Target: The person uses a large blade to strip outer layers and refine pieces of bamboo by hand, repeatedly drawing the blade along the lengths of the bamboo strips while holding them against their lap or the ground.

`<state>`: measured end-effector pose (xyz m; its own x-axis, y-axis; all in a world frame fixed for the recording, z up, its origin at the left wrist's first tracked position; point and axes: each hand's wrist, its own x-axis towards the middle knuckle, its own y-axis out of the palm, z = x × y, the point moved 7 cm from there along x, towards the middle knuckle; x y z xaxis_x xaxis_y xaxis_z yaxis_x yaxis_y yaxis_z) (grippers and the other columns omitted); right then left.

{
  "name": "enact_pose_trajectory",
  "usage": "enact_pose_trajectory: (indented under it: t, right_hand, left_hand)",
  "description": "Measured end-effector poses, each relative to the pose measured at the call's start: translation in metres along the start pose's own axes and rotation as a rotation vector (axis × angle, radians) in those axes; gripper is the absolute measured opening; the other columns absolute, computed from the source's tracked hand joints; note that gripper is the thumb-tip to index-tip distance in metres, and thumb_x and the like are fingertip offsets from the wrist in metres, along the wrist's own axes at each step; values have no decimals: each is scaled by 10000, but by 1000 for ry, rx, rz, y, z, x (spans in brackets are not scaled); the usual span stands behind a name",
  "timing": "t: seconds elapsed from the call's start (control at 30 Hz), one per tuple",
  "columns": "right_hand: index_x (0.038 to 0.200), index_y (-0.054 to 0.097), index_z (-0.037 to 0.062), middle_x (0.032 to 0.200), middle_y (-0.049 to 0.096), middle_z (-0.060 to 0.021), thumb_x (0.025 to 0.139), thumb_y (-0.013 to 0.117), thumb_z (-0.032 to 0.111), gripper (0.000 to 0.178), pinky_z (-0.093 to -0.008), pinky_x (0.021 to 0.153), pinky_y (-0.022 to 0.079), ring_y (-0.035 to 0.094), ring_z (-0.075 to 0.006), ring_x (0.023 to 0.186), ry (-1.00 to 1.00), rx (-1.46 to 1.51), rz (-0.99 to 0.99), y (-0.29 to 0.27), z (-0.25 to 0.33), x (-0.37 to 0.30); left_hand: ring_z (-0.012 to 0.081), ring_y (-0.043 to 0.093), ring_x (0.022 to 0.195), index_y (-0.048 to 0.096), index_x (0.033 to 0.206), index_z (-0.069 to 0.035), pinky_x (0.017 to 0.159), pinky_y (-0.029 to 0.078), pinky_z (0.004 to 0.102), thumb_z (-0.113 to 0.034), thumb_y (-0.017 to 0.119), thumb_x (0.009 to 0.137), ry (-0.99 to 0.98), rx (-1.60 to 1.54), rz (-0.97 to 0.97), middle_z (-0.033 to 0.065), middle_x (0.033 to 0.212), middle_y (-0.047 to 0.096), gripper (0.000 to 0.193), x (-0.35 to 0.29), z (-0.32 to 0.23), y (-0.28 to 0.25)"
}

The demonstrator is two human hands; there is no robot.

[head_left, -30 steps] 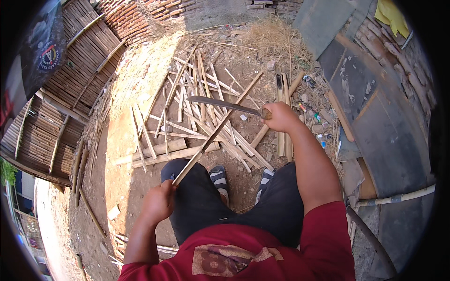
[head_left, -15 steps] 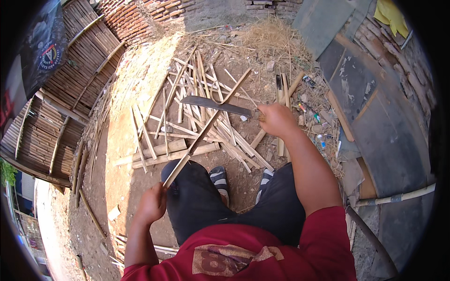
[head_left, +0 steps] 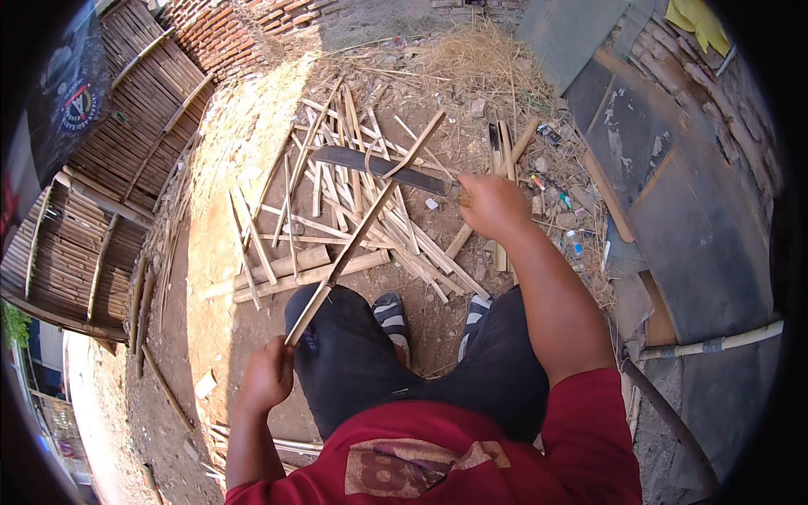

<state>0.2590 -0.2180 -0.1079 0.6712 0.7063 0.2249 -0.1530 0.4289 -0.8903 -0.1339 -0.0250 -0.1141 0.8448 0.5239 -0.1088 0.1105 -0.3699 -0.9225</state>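
Observation:
My left hand [head_left: 268,373] is closed round the near end of a long bamboo strip [head_left: 360,229]. The strip slants up and away to the right, over my left knee. In my right hand [head_left: 492,204] is the handle of a machete [head_left: 353,160]. Its broad dark blade points left and meets the strip near the far end, where a thin curl of bamboo stands up from it. Beyond my feet, many split bamboo strips [head_left: 337,189] lie criss-crossed on the dirt. Two thicker bamboo pieces [head_left: 316,273] lie in front of my left knee.
Bamboo lengths [head_left: 503,151] and litter [head_left: 568,198] lie on the right, beside dark boards [head_left: 686,227] leaning there. Dry straw [head_left: 488,63] is heaped at the back near a brick wall [head_left: 252,34]. On the left stands a bamboo-slat structure [head_left: 139,93].
The machete blade has moved slightly away from me and to the left along the strip, toward its far end. My left hand still grips the strip.

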Motion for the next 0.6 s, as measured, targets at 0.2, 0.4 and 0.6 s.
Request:
enact_pose_trajectory:
  t: [0.2,0.4,0.6]
  right_hand:
    - [1051,692,99,927,724,-140,763,721,113,289,-484,828,546,699,-368,905,-294,-122,-11,2,6,5]
    - [1099,686,105,914,714,-165,771,733,122,331,-498,790,550,697,-378,904,-19,-73,-52,5,-26,9]
    - [1125,677,97,931,715,-173,795,744,164,343,-487,804,554,701,-371,916,-11,3,-9,4,-13,7]
  left_hand:
    - [503,626,786,596,1100,-1,692,484,559,-107,535,996,54,22,-37,280,838,662,160,-2,-9,-1]
    - [433,626,706,601,1066,4,643,478,503,-93,508,1004,42,2,-21,233,771,635,147,-7,1,-3]
    - [436,627,658,614,1028,4,608,477,489,-68,515,992,-4,-156,21,226,710,630,127,-11,-3,-5]
